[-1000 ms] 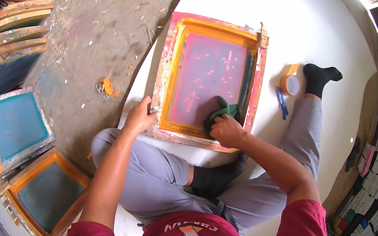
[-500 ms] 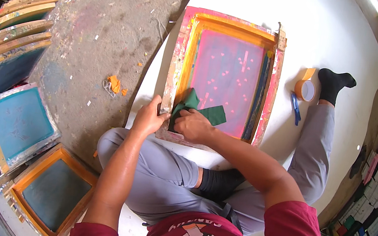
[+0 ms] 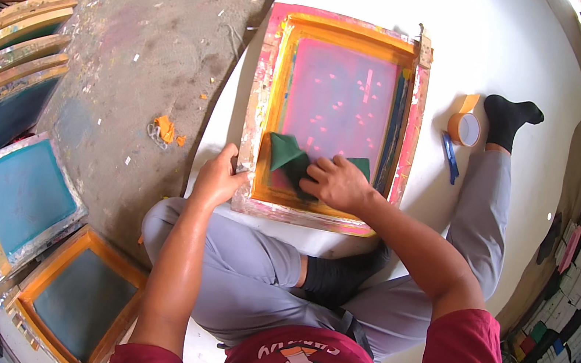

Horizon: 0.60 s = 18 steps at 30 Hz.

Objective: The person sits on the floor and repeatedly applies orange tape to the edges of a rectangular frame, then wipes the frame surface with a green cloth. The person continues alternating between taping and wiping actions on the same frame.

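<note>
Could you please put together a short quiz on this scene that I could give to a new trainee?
1. Open question: What is the right hand holding within the framed screen?
2. True or false: The tape roll lies to the left of the framed screen.
3. Fill in the blank: The left hand grips the framed screen by its ____ side, near the lower corner.

Key:
1. A green cloth.
2. False; the tape roll lies to the right, next to a blue tool.
3. left
</note>
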Each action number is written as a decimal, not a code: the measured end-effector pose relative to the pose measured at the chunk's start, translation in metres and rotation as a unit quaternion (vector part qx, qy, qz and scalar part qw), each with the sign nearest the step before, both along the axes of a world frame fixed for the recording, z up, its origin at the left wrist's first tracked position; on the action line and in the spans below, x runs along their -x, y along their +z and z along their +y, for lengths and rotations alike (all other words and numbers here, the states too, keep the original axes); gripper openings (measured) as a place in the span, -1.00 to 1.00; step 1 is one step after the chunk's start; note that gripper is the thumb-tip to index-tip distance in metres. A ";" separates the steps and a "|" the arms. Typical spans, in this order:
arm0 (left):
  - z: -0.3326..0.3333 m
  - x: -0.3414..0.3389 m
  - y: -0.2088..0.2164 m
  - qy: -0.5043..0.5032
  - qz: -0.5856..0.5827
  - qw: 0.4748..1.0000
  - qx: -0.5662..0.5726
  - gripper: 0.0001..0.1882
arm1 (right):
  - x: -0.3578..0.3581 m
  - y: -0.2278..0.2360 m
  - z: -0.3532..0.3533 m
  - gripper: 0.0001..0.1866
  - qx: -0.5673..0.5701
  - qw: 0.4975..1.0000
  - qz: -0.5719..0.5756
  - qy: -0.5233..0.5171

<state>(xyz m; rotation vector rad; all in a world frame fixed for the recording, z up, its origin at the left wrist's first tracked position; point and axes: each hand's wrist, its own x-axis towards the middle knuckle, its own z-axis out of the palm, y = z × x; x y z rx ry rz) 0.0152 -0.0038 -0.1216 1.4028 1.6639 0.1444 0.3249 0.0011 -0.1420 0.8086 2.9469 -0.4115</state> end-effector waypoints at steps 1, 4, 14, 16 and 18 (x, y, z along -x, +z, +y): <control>0.000 0.000 0.001 -0.005 0.021 1.000 -0.006 -0.52 | 0.001 0.000 0.010 -0.72 -0.014 0.999 -0.024 -0.020; 0.004 -0.004 0.009 0.006 0.020 0.999 0.024 -0.51 | -0.012 0.002 0.048 -0.78 -0.104 0.985 0.041 -0.133; 0.012 0.001 0.007 0.006 0.035 0.998 0.048 -0.35 | -0.052 0.028 0.065 -0.60 -0.080 0.887 0.193 -0.413; 0.012 0.000 0.005 0.004 0.032 0.999 0.027 -0.39 | -0.075 0.022 0.050 -0.62 -0.108 0.866 0.190 -0.450; 0.006 0.003 -0.002 0.005 0.028 0.999 -0.016 -0.47 | -0.096 0.021 0.037 -0.65 -0.112 0.827 0.160 -0.527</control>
